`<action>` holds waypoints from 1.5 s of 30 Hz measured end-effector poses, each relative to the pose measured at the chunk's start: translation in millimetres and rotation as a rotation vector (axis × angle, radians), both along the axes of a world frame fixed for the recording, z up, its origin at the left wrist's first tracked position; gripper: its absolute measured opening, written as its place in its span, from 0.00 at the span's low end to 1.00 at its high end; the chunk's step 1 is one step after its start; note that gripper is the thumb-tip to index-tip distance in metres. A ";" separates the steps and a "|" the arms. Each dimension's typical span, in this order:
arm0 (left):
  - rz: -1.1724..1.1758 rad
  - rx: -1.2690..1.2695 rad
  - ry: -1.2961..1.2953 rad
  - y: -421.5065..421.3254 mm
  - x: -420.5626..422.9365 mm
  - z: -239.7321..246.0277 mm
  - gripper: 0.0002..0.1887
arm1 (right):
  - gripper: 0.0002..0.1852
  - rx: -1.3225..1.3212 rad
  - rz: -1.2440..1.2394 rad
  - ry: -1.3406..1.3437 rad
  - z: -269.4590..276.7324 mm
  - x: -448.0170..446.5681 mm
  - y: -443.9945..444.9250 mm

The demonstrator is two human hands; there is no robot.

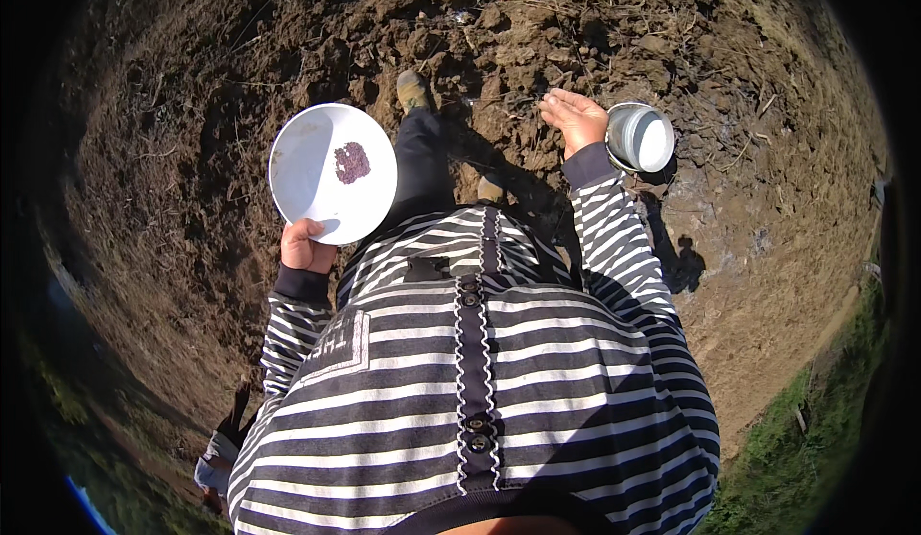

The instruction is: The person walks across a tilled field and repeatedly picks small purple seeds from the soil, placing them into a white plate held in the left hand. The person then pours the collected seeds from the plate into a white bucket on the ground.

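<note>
My left hand (308, 247) grips the near rim of a white round bowl (298, 168), its thumb over the edge. A small patch of dark reddish-purple seeds or grains (352, 163) lies inside the bowl. On the other side, my right hand (577, 119) is held over the soil with its fingers extended and close together; whether anything small is between the fingertips cannot be told. A pale bucket (640, 138) with whitish contents is just right of that wrist and seems to hang at the forearm, though its handle is mostly hidden.
Rough, cloddy brown soil (496, 53) with dry stalks spreads all around. My shoes (412, 92) stand on it, one ahead of the other. Green grass (806, 420) borders the soil at the lower right. Part of another person (216, 463) shows at the lower left.
</note>
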State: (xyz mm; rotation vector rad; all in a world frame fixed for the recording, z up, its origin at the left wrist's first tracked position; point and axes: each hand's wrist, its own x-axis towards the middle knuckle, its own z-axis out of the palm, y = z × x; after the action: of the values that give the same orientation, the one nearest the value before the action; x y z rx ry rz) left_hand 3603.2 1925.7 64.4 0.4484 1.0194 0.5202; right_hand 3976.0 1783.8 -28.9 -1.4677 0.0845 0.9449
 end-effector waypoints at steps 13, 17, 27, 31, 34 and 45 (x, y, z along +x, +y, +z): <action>0.080 -0.016 -0.033 11.0 -5.3 3.5 0.30 | 0.11 0.016 -0.055 0.064 26.3 10.9 6.0; 0.040 0.001 -0.024 15.9 1.0 5.8 0.31 | 0.10 0.069 -0.057 0.046 36.3 17.9 8.6; 0.038 -0.012 0.033 18.9 4.2 7.5 0.33 | 0.08 0.195 -0.073 -0.209 49.9 82.1 90.5; 0.074 0.013 0.055 24.5 -1.1 5.6 0.34 | 0.08 0.238 -0.073 -0.421 44.8 124.3 146.9; 0.096 0.014 0.062 30.2 -7.1 3.5 0.35 | 0.12 0.464 -0.149 -0.222 18.8 164.1 174.2; 0.168 0.015 0.003 40.6 -3.3 6.6 0.33 | 0.10 0.343 -0.048 -0.397 37.9 183.3 175.6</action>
State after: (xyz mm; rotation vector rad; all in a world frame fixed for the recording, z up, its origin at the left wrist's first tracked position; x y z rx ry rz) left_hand 3599.9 1966.3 71.0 0.3788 1.0623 0.6780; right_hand 4159.3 1959.4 8.9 -1.2984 -0.3177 0.5794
